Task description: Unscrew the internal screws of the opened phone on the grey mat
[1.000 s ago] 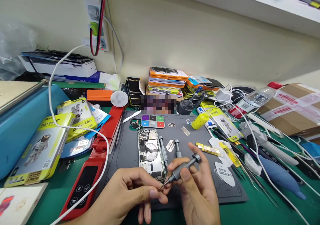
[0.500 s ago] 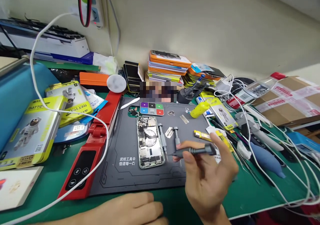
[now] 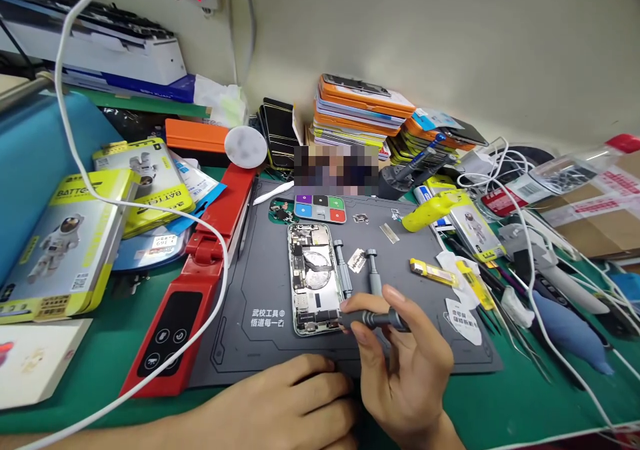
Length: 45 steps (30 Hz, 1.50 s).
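My right hand (image 3: 407,363) grips a dark grey precision screwdriver (image 3: 375,318), tilted nearly level, with thumb and fingers around its handle. The tip points left at the lower right edge of an opened phone (image 3: 316,300); whether it touches cannot be made out. Boards and a round coil show inside the phone, which lies on a dark grey work mat (image 3: 260,357). My left hand (image 3: 295,400) rests at the mat's front edge, its fingers curled under and the fingertips hidden. Two more screwdrivers, one beside the phone (image 3: 343,267) and another further right (image 3: 373,270), lie on the mat.
A red folding lamp (image 3: 173,333) and yellow battery boxes (image 3: 65,237) flank the mat on the left. A white cable (image 3: 223,257) arches over that side. On the right are a yellow bottle (image 3: 427,213), tweezers, a blue air blower (image 3: 570,330) and tangled cables.
My right hand has moved left and slightly down, bringing the screwdriver to the phone's lower edge. My left hand has shifted right and up onto the mat's edge. The view has shifted too.
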{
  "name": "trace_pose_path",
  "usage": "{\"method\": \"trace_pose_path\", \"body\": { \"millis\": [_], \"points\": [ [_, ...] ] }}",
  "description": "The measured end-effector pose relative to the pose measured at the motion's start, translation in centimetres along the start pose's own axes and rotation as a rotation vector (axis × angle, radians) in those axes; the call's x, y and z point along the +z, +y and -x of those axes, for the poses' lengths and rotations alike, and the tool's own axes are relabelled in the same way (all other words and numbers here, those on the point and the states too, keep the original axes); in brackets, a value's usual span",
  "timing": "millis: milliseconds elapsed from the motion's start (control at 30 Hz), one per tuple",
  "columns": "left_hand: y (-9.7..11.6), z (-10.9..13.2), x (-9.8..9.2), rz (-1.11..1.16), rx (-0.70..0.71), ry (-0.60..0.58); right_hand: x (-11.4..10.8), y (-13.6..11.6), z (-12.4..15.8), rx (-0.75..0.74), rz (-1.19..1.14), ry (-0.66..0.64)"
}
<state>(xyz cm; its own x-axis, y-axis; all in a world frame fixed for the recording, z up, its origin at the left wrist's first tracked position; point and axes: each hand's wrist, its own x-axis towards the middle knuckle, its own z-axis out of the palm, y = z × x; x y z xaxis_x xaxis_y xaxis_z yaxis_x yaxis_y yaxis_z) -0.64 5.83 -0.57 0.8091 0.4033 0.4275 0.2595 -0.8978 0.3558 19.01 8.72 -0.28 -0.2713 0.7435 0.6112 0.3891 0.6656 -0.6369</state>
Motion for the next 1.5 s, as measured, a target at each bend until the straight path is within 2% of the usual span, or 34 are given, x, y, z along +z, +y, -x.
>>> {"method": "trace_pose_path", "body": {
  "millis": [267, 400, 467, 633, 933, 1367, 1433, 1500],
  "points": [
    [-0.1, 0.1, 0.5, -0.052, -0.002, 0.069, 0.2, 0.0, -0.1, -0.02, 0.006, -0.022],
    [-0.4, 0.2, 0.6, -0.128, 0.028, 0.193, -0.5, -0.4, -1.2, -0.162, 0.176, -0.027],
    [-0.5, 0.2, 0.7, -0.128, 0.041, 0.219, -0.9, -0.6, -1.7, -0.231, 0.204, -0.037],
    [-0.4, 0.1, 1.1, -0.137, 0.022, 0.267, -1.2, -0.9, -2.0, -0.256, 0.198, 0.003],
    [-0.5, 0.0, 2.0, -0.122, 0.003, 0.348, -1.5, -0.8, -1.9, -0.203, 0.142, -0.026],
    [-0.5, 0.0, 1.8, -0.087, -0.026, 0.326, -1.2, -0.5, -1.5, -0.21, 0.073, -0.055],
    [-0.6, 0.0, 1.6, -0.072, -0.027, 0.321, -1.0, -0.6, -1.1, -0.154, 0.059, -0.021],
    [-0.6, -0.1, 1.5, -0.056, -0.018, 0.326, -1.0, -0.7, -0.6, -0.02, 0.053, 0.09]
  ]
}}
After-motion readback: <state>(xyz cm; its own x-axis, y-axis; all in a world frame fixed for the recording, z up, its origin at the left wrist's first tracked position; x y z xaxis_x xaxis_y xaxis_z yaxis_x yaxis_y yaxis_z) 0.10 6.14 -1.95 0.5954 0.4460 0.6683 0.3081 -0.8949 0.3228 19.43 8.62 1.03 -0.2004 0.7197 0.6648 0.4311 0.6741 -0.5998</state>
